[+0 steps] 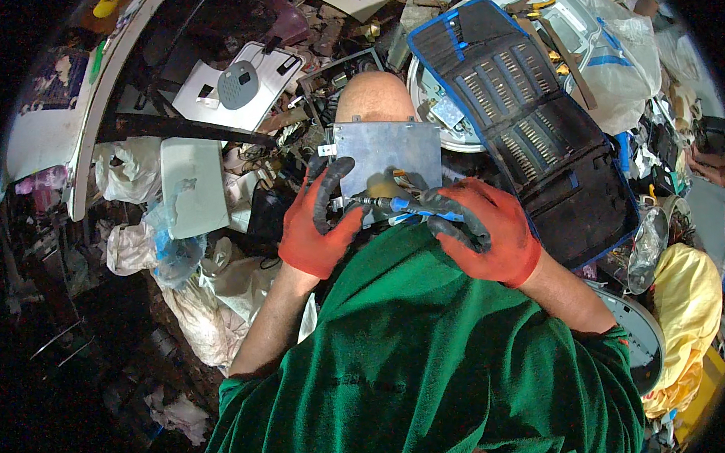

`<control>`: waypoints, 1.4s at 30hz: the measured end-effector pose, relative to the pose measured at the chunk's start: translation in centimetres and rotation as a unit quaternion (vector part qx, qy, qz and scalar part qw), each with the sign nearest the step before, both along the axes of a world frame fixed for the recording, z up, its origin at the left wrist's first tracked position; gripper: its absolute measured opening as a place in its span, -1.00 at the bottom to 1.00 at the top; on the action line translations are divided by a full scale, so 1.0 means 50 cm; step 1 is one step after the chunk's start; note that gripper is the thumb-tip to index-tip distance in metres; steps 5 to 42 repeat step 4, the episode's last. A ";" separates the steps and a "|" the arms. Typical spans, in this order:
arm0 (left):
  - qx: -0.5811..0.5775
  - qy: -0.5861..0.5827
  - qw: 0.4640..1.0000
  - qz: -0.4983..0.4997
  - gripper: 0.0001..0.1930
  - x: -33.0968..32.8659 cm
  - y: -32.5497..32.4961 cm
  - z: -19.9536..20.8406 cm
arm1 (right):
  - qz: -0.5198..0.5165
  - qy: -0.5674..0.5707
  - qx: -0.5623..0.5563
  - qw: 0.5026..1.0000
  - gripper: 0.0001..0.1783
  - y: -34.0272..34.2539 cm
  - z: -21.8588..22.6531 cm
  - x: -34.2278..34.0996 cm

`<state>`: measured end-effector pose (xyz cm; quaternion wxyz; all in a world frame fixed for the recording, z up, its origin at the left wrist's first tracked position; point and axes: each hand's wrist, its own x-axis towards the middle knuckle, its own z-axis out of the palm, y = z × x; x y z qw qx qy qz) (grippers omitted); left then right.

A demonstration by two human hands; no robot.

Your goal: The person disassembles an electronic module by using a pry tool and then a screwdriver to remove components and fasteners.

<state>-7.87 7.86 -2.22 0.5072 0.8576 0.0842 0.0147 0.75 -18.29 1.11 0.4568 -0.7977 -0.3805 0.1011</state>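
Note:
In front of my body, a blue-and-black screwdriver (406, 204) lies nearly level between my hands. My right hand (494, 230), in a red work glove with dark fingers, is closed round its handle end. My left hand (318, 224), gloved alike, has its thumb and fingers at the narrow shaft end. Whether a bit sits there is hidden by the fingers. Just beyond the screwdriver, a flat silvery metal panel (389, 152) with small tabs along its edges rests on my lap, against my bare knee (375, 97).
A black tool case (548, 180) with blue trim lies open at the right, holding rows of screwdriver bits. Behind it stands a white tub (447, 140). Plastic bags (225, 303) and a pale flat panel (193, 187) lie left. A grey rounded device (238, 85) sits far left.

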 end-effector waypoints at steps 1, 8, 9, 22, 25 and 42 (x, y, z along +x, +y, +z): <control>-0.002 -0.001 1.000 0.003 -0.39 -0.001 -0.001 -0.002 | 0.001 0.001 -0.010 1.000 -0.45 0.001 0.003 -0.001; 0.005 0.016 1.000 0.007 -0.39 0.002 -0.007 0.015 | 0.020 0.007 -0.083 0.996 -0.37 0.001 0.021 0.002; 0.005 0.016 1.000 0.007 -0.39 0.002 -0.007 0.015 | 0.020 0.007 -0.083 0.996 -0.37 0.001 0.021 0.002; 0.005 0.016 1.000 0.007 -0.39 0.002 -0.007 0.015 | 0.020 0.007 -0.083 0.996 -0.37 0.001 0.021 0.002; 0.005 0.016 1.000 0.007 -0.39 0.002 -0.007 0.015 | 0.020 0.007 -0.083 0.996 -0.37 0.001 0.021 0.002; 0.005 0.016 1.000 0.007 -0.39 0.002 -0.007 0.015 | 0.020 0.007 -0.083 0.996 -0.37 0.001 0.021 0.002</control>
